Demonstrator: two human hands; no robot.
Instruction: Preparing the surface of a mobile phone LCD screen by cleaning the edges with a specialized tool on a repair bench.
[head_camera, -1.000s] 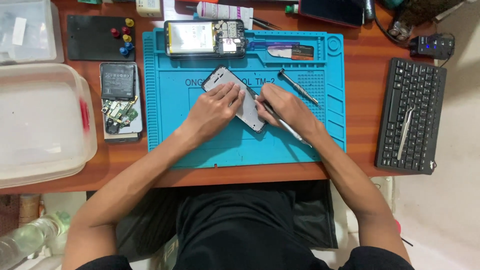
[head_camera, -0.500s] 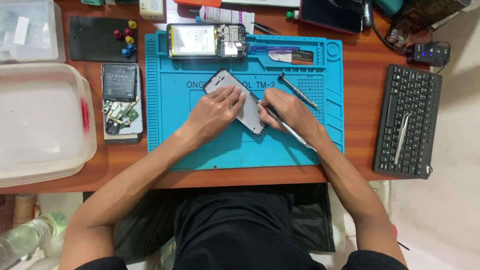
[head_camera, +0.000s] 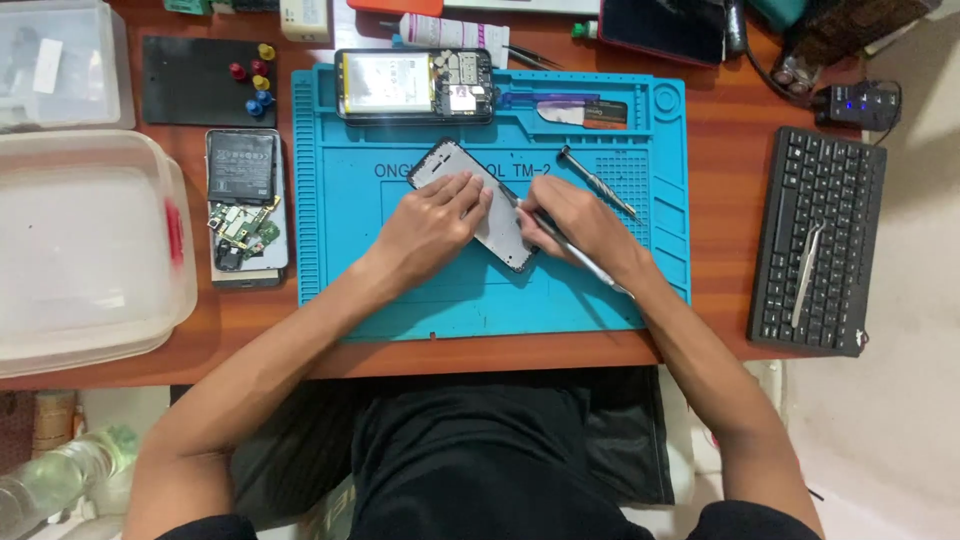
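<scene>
the left hand (head_camera: 432, 222) lies flat, fingers spread, pressing on the phone frame (head_camera: 478, 204) on the blue mat (head_camera: 330, 250). the right hand (head_camera: 580, 222) is closed around a thin metal tool (head_camera: 570, 255), its tip at the frame's edge between the hands. both hands sit as they did half a second ago. the frame lies tilted, pale face up, dark-rimmed.

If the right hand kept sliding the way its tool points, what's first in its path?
Likely the left hand: the right hand aims its metal tool up-left across the phone frame, where those fingers press down.
</scene>
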